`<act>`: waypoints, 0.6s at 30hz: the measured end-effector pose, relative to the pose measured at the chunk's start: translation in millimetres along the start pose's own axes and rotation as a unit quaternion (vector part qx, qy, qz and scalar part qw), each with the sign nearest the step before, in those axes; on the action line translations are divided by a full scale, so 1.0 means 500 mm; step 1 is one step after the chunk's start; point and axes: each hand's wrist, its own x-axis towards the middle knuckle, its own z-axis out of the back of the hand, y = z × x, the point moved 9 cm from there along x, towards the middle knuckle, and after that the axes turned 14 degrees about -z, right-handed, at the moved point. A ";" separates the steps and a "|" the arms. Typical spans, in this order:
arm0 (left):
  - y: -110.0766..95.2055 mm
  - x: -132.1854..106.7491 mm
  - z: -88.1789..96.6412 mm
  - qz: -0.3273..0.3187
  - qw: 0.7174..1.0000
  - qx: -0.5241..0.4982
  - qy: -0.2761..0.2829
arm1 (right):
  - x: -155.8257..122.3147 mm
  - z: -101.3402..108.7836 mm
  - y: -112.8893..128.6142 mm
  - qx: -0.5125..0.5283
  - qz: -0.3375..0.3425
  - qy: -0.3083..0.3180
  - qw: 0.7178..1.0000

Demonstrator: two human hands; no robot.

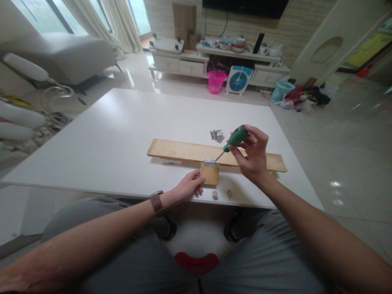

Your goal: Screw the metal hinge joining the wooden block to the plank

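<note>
My right hand [252,153] grips a green-handled screwdriver [235,138], which slants down to the left. Its tip meets the right end of a metal hinge [210,162]. That hinge lies across the joint between a long wooden board [177,150] and a small square wood piece [210,174]. With thumb and fingers closed on its left edge, my left hand [192,182] holds the small piece. Whether a screw sits under the tip is too small to tell. Behind the board lies a little pile of hinges and screws [217,135].
The white table [122,122] carries two small stickers, one a yellow-and-blue figure [214,195], near its front edge. Beyond it stand a pink basket [216,81], a blue fan [239,80] and a low cabinet [191,67]. White chairs [21,116] are at the left.
</note>
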 end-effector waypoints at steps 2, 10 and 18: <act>-0.001 0.000 0.000 0.001 1.000 0.001 0.002 | 0.001 -0.002 -0.004 0.000 -0.003 -0.003 1.000; -0.002 0.000 -0.001 0.003 1.000 0.000 0.005 | 0.005 -0.011 -0.013 -0.002 -0.009 0.010 1.000; -0.001 -0.001 -0.001 0.000 1.000 0.003 0.001 | 0.010 -0.013 -0.016 -0.008 -0.009 0.005 1.000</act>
